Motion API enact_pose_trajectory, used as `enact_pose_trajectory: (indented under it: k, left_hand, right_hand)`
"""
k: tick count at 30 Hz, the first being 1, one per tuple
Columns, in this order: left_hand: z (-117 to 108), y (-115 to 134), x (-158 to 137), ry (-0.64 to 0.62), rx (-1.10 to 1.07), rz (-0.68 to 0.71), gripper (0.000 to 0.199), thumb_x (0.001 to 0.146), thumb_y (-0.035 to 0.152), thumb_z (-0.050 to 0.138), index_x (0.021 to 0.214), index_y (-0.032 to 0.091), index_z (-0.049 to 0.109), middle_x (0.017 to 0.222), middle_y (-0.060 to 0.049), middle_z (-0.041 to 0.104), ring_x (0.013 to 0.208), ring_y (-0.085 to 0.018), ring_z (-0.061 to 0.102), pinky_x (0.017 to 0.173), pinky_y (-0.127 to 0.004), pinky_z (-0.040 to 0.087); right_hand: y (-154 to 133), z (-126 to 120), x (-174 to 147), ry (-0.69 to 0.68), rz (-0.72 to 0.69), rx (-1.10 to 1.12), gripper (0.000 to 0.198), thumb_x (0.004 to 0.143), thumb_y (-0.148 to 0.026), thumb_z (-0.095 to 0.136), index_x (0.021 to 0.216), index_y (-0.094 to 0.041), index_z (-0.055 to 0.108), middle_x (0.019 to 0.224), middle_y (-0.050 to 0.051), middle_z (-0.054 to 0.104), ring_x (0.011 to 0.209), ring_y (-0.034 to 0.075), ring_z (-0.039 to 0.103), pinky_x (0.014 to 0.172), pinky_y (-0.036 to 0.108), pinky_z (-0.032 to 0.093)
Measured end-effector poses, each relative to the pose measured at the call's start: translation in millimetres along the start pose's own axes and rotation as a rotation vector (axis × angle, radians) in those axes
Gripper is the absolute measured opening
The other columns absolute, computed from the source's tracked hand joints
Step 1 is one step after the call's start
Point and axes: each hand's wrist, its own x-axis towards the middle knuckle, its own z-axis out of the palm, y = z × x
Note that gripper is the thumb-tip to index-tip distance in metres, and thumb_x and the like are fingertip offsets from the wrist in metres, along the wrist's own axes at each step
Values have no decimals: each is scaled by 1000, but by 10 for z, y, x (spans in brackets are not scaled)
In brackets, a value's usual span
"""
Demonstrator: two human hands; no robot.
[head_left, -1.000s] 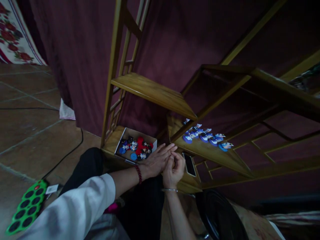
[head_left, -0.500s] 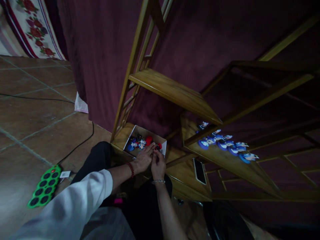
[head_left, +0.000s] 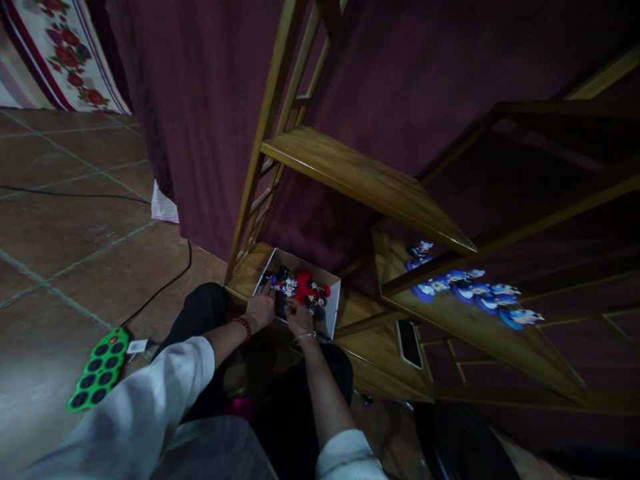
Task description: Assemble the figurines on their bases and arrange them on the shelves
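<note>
A shallow white-edged box sits on the low wooden shelf in front of my knees. Several small figurines in blue, white, black and red lie inside it. My left hand, with a red bead bracelet, reaches over the box's left end. Its fingers stretch forward and cover the figurines there. My right hand, wearing a silver bangle, is beside it over the near side of the box. Its fingers are curled together; whatever they pinch, if anything, is too small and dark to make out.
More blue-and-white figurines stand in rows on a higher shelf board to the right. A phone lies on the lower shelf. An upper wooden board overhangs the box. A green power strip with a cord lies on the tiled floor.
My hands have separated and moved left and nearer to me, from the box's right side. Red pieces and figurines at the right show more fully. The view has shifted slightly.
</note>
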Motion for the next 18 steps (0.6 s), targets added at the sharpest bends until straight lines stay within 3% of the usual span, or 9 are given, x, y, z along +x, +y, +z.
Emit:
enact_pose_trajectory:
  k: [5,13,18]
  left_hand:
    - [44,52,47,19,11,-44,45,74,12,45,119,3,46,134,-21,40,114,-27,48,92,-36,42]
    - [69,-7,48,3,-64,-27,37,78,9,40,113,16,53,119,-12,54,105,-19,54,90,-30,43]
    - [54,-20,57,-58,-22,-42,40,81,8,37,117,18,50,117,-10,55,95,-19,59,83,-29,47]
  right_hand:
    - [-27,-12,67,-94,23,-64,30,76,-19,52,104,-25,61,100,5,68,93,20,63,83,33,47]
    - [58,19,231,-214,18,-24,41,72,-22,57,113,-24,56,97,5,68,91,21,63,80,33,47]
    - [127,52,351,-140,-31,53,47,72,-23,57,119,-23,51,87,4,69,76,18,65,71,30,48]
